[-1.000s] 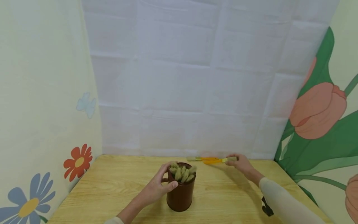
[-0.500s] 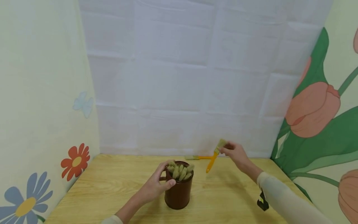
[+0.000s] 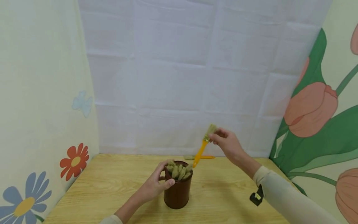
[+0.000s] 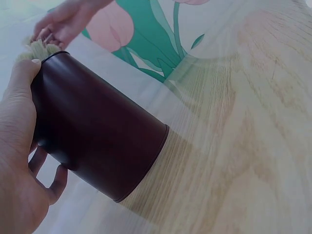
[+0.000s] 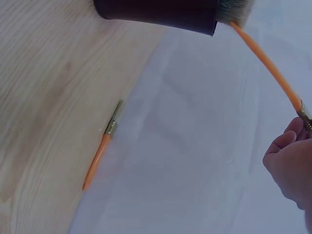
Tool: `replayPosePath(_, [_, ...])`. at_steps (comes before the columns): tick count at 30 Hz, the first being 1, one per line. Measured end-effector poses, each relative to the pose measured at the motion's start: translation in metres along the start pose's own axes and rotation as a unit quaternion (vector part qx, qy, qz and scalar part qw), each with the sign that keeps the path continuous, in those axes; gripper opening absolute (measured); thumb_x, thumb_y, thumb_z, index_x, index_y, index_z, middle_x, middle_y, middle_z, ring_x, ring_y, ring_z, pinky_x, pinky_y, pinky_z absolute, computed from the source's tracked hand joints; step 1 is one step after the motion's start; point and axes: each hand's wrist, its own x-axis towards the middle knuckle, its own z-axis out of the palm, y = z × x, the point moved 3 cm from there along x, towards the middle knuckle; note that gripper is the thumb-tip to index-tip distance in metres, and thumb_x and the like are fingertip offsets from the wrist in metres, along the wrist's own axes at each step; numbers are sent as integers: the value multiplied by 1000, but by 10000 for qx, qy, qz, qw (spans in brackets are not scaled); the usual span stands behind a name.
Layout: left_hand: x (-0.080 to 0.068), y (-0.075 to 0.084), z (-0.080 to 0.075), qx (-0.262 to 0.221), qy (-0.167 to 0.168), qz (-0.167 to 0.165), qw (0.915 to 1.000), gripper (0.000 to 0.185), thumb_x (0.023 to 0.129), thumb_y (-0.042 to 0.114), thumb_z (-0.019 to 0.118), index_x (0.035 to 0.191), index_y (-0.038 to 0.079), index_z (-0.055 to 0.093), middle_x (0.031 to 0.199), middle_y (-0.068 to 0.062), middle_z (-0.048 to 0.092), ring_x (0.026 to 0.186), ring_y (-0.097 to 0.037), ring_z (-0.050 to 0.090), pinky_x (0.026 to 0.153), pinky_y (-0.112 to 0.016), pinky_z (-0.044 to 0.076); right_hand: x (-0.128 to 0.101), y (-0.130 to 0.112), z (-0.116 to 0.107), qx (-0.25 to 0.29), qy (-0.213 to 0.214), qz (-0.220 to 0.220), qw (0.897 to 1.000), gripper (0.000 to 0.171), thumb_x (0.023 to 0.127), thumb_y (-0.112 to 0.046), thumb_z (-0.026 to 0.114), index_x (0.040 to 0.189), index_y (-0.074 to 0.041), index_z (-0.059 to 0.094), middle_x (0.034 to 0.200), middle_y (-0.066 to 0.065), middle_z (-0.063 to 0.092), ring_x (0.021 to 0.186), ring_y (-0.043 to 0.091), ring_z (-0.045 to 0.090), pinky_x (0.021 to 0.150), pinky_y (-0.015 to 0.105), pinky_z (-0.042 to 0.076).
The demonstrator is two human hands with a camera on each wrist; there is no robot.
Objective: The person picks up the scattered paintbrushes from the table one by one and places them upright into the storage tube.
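My left hand (image 3: 153,184) grips a dark brown cup (image 3: 176,196) standing on the table, thumb near the rim and fingers round its left side. Several pale bristle heads (image 3: 180,172) stick up from its mouth. A yellow-orange paintbrush (image 3: 200,152) slants through the air, pinched near its metal band and bristles by my right hand (image 3: 230,145). Its handle points down and left, the tip close to the bristles at the cup's right. In the right wrist view that orange handle overlaps the bristles beside the cup rim. What lies inside the cup is hidden.
Another orange-handled paintbrush (image 5: 100,158) lies flat at the table's back edge, against the white sheet (image 3: 167,93). The wood-grain table (image 3: 120,183) stretches to both sides. Flower-printed cloths stand as walls at left and right.
My right hand has picked up the front paintbrush from the back of the table, raised it and brought it left, handle tilting down toward the cup. My left hand keeps its hold.
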Motion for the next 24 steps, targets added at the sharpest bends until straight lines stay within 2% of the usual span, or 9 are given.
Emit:
replayPosePath(7, [-1,1,-1,17,6,-7,10000,66,104,28,63,160,20,29,156,-4,29,138,-26,36,106,-52,37,6,-22,12,505,225,-395,9977,34,96,-28,76,108,3,67,99,17,67,90,28,61,80,36,53])
replayPosePath(12, [-2,2,-1,69,23,-8,10000,64,105,28,62,160,21,29,156,-6,30,137,-27,36,106,-53,37,9,-25,22,790,265,-576,9949,32,95,-24,77,106,5,67,96,17,68,92,36,62,79,36,54])
replayPosePath(15, [-2,2,0,90,62,-36,9999,63,104,28,63,159,23,31,155,-6,31,135,-26,37,106,-52,38,7,-20,31,665,51,-561,9962,29,96,-22,76,104,4,68,96,18,68,94,38,62,79,36,54])
replayPosePath(19, [-2,1,1,81,72,-119,9999,63,104,30,64,158,25,31,154,-4,31,133,-25,39,106,-52,37,1,-10,44,400,-238,-397,9981,25,97,-22,75,105,2,70,97,19,67,92,33,63,81,38,54])
replayPosePath(24, [-1,1,2,17,56,-251,9997,65,105,33,62,159,26,27,156,-4,28,137,-27,37,107,-53,36,-9,-3,57,-22,-610,-409,9973,24,99,-25,71,103,-2,71,97,18,68,91,31,63,83,42,53])
